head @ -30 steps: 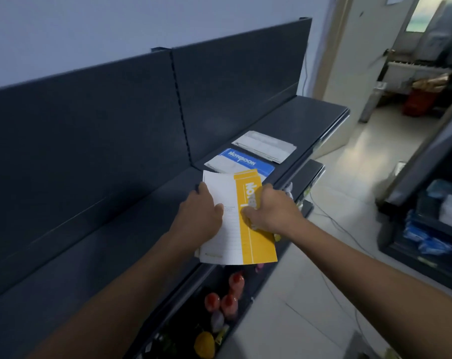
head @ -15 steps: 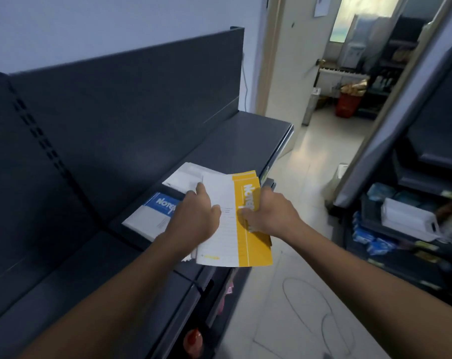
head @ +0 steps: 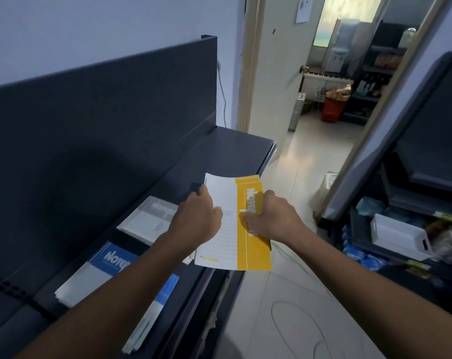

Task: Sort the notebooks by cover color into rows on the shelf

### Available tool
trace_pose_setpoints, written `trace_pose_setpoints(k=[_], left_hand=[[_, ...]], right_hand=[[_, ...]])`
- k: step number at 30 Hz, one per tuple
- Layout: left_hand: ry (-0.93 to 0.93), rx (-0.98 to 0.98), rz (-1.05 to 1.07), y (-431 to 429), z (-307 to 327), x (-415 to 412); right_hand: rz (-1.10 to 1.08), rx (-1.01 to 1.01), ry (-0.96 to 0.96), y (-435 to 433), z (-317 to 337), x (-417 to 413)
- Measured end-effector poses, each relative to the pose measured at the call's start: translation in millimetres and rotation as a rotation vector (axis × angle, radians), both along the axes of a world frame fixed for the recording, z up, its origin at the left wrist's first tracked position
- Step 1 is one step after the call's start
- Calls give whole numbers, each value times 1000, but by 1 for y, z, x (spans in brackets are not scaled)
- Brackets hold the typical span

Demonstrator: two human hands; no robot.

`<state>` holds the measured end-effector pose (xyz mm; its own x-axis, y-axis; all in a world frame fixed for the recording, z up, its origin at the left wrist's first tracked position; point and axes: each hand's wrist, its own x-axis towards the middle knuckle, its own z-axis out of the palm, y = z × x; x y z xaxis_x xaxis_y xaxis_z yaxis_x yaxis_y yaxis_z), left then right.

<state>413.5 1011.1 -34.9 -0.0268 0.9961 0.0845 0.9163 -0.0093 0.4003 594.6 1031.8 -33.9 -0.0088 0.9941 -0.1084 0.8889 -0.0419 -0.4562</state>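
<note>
- A pale tiled floor (head: pixel 292 294) runs along the aisle, with a thin cable (head: pixel 301 325) looped across it.
- An open doorway (head: pixel 331 81) shows a further room, its cream door frame (head: pixel 248 73) at the left.
- A red bin (head: pixel 332 108) stands on the floor inside that room, stuffed with something brownish.
- A sheet of paper (head: pixel 303 9) is pinned on the wall beside the doorway.
- A white cord (head: pixel 222 92) hangs down the blue-grey wall (head: pixel 90 29).
- A second dark rack (head: pixel 427 141) on the right carries a white plastic basket (head: pixel 398 235) and blue packets (head: pixel 359 255) just beside it.
</note>
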Motion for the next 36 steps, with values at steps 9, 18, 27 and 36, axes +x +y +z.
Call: trace_pose_setpoints(k=[9, 18, 27, 36], left_hand=[[29, -80, 133, 86, 6, 81], [32, -121, 318, 136, -4, 100], [18, -228, 575, 179, -24, 50], [-83, -360, 802, 186, -47, 13]], right_hand=[[105, -9, 35, 92, -4, 81], [328, -23, 93, 173, -13, 93], [508, -97, 89, 257, -37, 18], [728, -101, -71, 296, -48, -60]])
